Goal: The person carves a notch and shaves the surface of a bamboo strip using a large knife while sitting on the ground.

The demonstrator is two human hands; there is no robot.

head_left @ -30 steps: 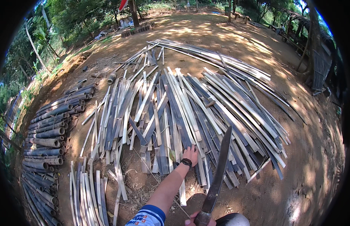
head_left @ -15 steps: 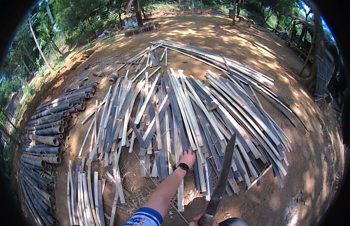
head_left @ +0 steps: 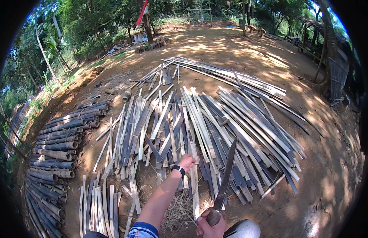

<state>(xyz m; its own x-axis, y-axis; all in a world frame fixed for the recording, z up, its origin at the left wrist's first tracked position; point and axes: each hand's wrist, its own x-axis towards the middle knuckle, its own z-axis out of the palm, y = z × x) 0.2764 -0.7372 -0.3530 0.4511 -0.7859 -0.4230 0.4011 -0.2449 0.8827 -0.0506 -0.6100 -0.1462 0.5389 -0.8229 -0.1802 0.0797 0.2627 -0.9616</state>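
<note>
My left hand, with a dark watch at the wrist, is closed round the edge of a pale split bamboo strip. This strip runs from the heap down to just in front of me. At the lower edge my right hand grips the wooden handle of a machete. Its long dark blade points up and away, in front of the strips on the right. A wide heap of split bamboo strips, some pale and some dark, fans out on the ground beyond both hands.
Whole bamboo poles are stacked along the left. A smaller bundle of strips lies at the lower left, and long strips lie behind the heap. My knee shows beside the right hand. Trees and a shelter border the dirt ground.
My left hand has shifted a little left along the heap, its fingers now wrapped at the strip's edge. My right hand and the machete handle have come further into view; the blade tip has moved left.
</note>
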